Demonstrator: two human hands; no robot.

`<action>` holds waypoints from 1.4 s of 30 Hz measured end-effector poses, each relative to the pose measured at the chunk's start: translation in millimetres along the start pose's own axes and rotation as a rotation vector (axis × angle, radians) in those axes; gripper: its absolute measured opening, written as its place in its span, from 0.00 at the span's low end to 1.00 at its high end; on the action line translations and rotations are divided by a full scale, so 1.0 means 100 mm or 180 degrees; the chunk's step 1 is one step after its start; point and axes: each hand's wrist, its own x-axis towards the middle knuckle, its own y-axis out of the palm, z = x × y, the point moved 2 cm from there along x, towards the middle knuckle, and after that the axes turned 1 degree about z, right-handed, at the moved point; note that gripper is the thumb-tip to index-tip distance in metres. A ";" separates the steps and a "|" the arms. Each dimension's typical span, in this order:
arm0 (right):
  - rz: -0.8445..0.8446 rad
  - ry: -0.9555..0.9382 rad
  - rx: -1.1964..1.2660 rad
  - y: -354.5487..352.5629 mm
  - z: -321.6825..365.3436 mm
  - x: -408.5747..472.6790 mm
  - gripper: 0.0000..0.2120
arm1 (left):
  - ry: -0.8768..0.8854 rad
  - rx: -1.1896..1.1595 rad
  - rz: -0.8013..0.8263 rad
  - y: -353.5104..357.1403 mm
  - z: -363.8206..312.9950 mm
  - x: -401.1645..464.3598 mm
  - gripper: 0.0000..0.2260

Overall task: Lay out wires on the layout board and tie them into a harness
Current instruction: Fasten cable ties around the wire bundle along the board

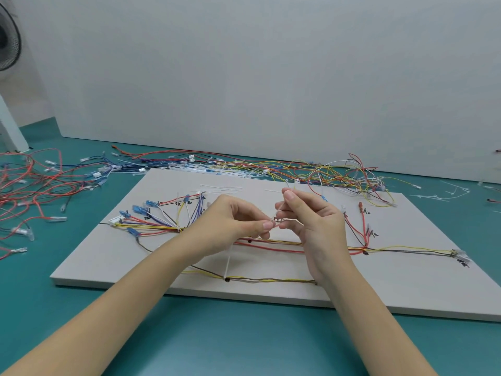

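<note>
At the centre of the frame my left hand (238, 221) and right hand (306, 213) meet above the pale grey rectangular layout board (406, 294), both pinching a thin white plastic cable tie (283, 206) between fingertips. I judge this the tying step: the tie looks ready to be threaded, and next it wants looping round the run of red and yellow laid wires (271, 245) just below my hands. A tangle of loose coloured spare wires (339, 172) crowds the board's upper edge, and more lie at the left of the frame on the teal table (244, 343); none block the reach.
</note>
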 end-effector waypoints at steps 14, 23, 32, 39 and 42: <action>-0.0129 0.0232 -0.0049 -0.03 -0.01 0.01 0.06 | -0.0156 0.0262 0.0237 -0.05 0.04 0.02 0.02; 0.0454 0.0033 -0.0975 0.07 -0.14 -0.04 0.03 | -0.0088 0.1310 -0.0090 -0.22 0.15 0.05 0.13; 0.0178 -0.0378 -0.1643 0.02 -0.19 0.00 0.06 | 0.0032 0.2914 -0.0072 -0.16 0.23 0.03 0.08; 0.0394 -0.0708 -0.2218 0.05 -0.20 0.01 0.10 | 0.0348 0.3564 -0.0348 -0.12 0.19 -0.01 0.06; 0.0620 -0.0794 -0.2455 0.07 -0.23 -0.02 0.14 | 0.0361 0.3890 -0.0235 -0.09 0.20 -0.01 0.08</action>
